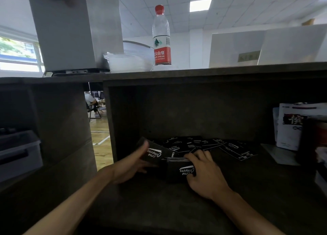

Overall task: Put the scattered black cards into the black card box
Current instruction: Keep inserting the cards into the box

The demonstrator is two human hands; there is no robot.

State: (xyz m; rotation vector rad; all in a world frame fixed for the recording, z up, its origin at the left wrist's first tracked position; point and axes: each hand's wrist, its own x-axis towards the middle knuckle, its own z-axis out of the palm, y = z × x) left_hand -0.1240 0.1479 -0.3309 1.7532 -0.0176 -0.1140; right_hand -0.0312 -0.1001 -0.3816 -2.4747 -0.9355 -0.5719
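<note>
**Card Box Filling, With a Spread of Black Cards Still Waiting on the Shelf**

Inside a dark shelf compartment (pixel 247 190), a person works at gathering black cards into their box. The right hand (pixel 206 172) rests on the black card box (pixel 178 172), fingers curled over its open top, where the pale edges of a packed stack of cards (pixel 177 159) show just beside the fingertips. The left hand (pixel 131 164) holds a second black printed piece (pixel 154 153) tilted up just beside the box, thumb raised along its far face and fingers underneath; whether this is the box's lid or sleeve cannot be told.

By the look of it, the job is partly done: a good stack appears to sit in the box already, but a fan of loose black cards (pixel 208 145) remains scattered flat on the shelf behind both hands, reaching toward the right. Those must be collected before the box can be closed.

Above, a water bottle (pixel 161 38) stands on the shelf top beside clear plastic containers (pixel 127 62); white packets (pixel 292 126) lean at the compartment's right.
</note>
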